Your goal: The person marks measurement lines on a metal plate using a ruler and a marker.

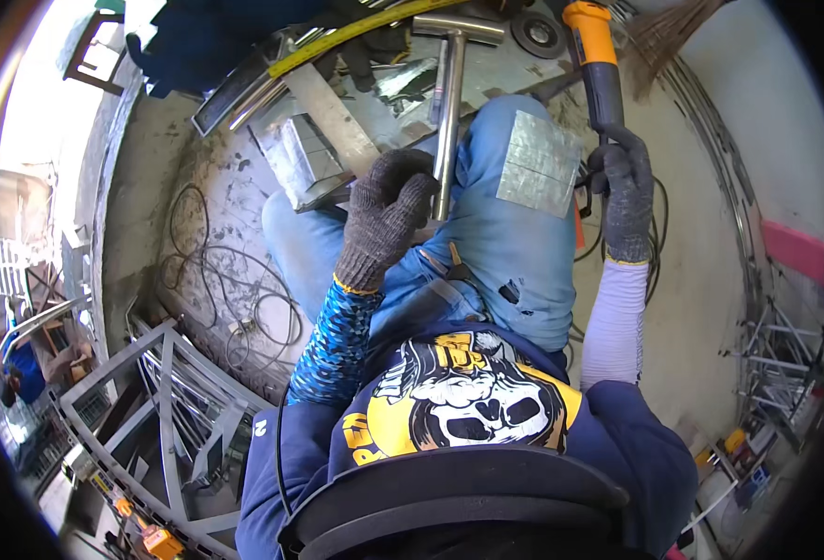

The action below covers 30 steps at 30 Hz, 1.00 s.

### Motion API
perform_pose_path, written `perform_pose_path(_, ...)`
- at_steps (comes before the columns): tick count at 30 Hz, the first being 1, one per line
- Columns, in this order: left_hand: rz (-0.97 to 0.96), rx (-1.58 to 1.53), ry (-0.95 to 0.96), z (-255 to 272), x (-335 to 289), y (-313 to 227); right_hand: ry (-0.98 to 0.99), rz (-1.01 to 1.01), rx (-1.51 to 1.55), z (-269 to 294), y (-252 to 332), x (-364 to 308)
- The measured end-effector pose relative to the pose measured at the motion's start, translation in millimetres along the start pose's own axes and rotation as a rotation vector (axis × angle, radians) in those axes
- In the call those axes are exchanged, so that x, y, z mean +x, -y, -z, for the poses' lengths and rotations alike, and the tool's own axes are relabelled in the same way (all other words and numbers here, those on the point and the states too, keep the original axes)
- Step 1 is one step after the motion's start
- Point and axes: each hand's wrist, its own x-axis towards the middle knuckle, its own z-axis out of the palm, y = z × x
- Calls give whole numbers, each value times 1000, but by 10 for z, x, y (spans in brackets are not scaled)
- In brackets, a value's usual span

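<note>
My left hand (389, 215), in a dark grey knit glove, is closed at the lower end of a shiny T-shaped steel pipe (449, 121). Its fingertips are partly hidden beside the tube. The pipe's crossbar points away from me, past my bent legs. On the right, my gloved right hand (627, 191) curls around the rear end of an orange and black power tool (594, 56), which looks like an angle grinder. The tool's head is cut off by the upper edge of the view. A square metal-coloured patch (538, 163) lies on my right knee.
A flat metal bar (331, 117), a silver box-shaped piece (305, 163) and a yellow measuring strip (356, 35) lie ahead. A round disc (538, 35) sits near the tool. Black cable (211, 252) loops on the left floor, beside a grey metal frame (165, 420). A broom (669, 42) is at upper right.
</note>
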Motion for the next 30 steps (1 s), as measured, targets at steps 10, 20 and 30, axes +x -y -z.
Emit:
perform_pose_path(10,-31,-43,-32,101,-60,120,-126,65,-42,-103,191,64)
perform_pose_path(20,-547,927,-315,3,621,-343,-132,248,-127,-303,216,154)
perform_pose_path(30,-452,1238,-134,-42,1197,-359,-59,354,-151,-204,347,-7)
